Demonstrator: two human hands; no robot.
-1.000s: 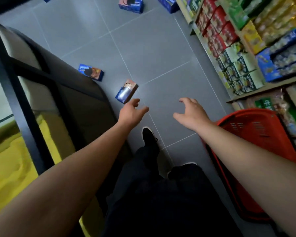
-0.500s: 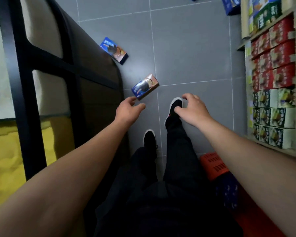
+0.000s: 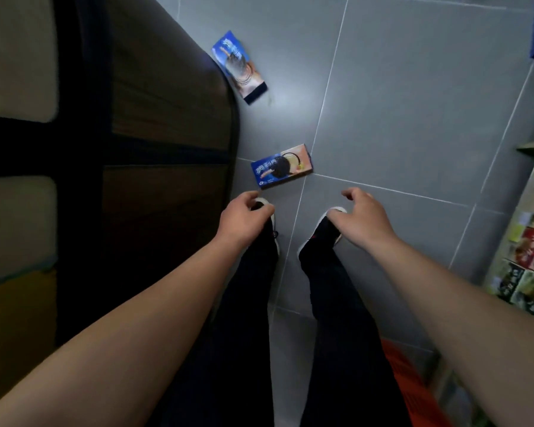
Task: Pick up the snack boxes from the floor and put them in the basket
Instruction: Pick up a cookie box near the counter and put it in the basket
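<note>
A flat blue and peach cardboard snack box [image 3: 282, 166] lies face up on the grey tiled floor [image 3: 398, 118], just ahead of the person's black shoes with white soles [image 3: 321, 238]. Its long axis runs roughly across the view, the peach end tipped slightly away and toward the shelving side, and one corner sits at a grout line. A second blue snack box [image 3: 239, 66] of the same kind lies farther ahead, close beside the curved edge of a dark wood-and-black-metal fixture [image 3: 167, 149]; its long axis points away from the person, slanted. The left hand [image 3: 244, 220] hovers over the left shoe, short of the nearer box, fingers loosely curled and holding nothing. The right hand [image 3: 359, 218] hangs over the right shoe, also relaxed and empty. A red plastic basket [image 3: 404, 380] shows partly behind the right leg. Blurred stocked shelves [image 3: 527, 266] line the floor's right edge.
</note>
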